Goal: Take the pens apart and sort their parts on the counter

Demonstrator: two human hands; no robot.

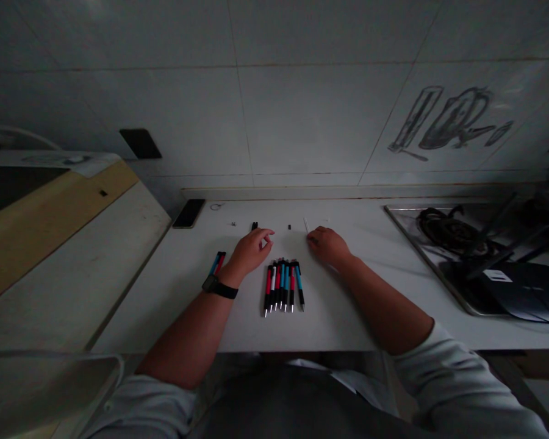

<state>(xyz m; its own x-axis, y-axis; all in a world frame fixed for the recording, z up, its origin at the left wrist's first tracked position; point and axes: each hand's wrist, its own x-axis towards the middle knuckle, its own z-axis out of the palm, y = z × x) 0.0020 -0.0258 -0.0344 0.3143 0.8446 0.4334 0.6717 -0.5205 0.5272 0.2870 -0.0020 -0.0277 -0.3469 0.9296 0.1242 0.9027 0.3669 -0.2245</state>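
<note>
Several red, blue and white plastic pens (283, 285) lie in a row on the white tabletop (375, 292) between our pinched left hand (251, 251) and loosely curled right hand (328, 245), whose grip we cannot tell; a careless wrist could scatter them

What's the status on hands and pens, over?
Left hand by small black part, grip unclear. Right hand curled near white tube, grip unclear. Pen row between them, untouched. Two more pens by left wrist.

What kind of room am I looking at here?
Probably a kitchen: a white counter runs along a tiled wall, with a steel hob or sink set into it at the right.
</note>
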